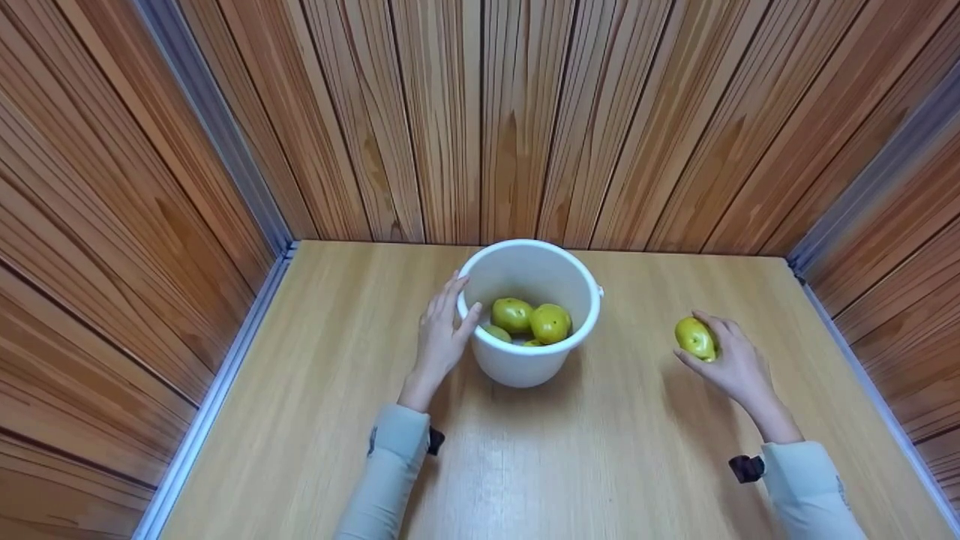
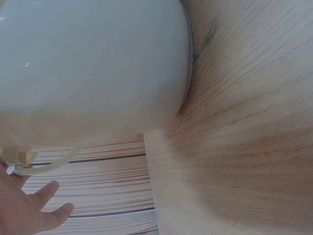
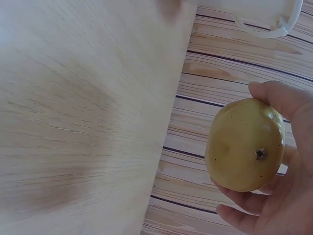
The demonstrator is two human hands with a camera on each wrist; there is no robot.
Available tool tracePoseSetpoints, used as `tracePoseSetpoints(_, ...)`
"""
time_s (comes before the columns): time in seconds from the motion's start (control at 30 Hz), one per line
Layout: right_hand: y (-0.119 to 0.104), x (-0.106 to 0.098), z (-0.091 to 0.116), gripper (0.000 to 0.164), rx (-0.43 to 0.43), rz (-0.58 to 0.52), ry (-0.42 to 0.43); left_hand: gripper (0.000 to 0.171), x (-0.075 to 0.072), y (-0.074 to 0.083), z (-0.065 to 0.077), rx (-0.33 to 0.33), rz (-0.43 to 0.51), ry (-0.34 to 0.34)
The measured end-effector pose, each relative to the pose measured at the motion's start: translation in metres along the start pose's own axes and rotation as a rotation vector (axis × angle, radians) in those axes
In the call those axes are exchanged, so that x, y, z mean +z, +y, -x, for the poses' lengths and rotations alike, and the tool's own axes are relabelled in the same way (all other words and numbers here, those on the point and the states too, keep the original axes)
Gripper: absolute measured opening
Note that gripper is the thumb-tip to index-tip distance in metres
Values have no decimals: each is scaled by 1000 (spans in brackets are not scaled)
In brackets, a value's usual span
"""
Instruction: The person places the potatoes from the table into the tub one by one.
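Observation:
A white bucket (image 1: 525, 369) stands upright on the wooden table, with several yellow-green fruits (image 1: 550, 323) inside it. My left hand (image 1: 441, 334) rests against the bucket's left side at the rim, its thumb near the rim's front edge. In the left wrist view, loosely extended fingers (image 2: 45, 193) show beside the bucket's handle joint. To the right of the bucket, my right hand (image 1: 733, 361) holds another yellow-green fruit (image 1: 694, 338) between thumb and fingers, above the table. A dark spot marks that fruit's skin in the right wrist view.
The light wood table (image 1: 330, 420) meets plank-patterned walls (image 1: 517, 135) at the back and both sides. Grey metal strips (image 1: 217, 390) run along its side edges. A thin pale handle (image 2: 54, 165) hangs from the bucket's rim.

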State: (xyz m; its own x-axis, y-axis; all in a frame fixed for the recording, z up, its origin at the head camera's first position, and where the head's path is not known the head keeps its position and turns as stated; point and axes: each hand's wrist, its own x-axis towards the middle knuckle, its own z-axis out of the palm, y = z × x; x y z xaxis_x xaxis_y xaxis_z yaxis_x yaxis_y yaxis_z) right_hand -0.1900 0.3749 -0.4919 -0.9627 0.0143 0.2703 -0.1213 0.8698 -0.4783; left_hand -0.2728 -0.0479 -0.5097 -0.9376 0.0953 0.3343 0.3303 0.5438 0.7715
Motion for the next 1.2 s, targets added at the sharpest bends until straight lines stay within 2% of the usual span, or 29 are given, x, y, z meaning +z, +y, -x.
tracePoseSetpoints(0.5, -8, -1, -9, 70, -31, 6, 6, 54, 0, -1, 0, 17, -17, -3)
tracePoseSetpoints(1.2, -28, -9, -19, 70, -69, -25, -8, 55, -1, 0, 0, -13, -21, -13)
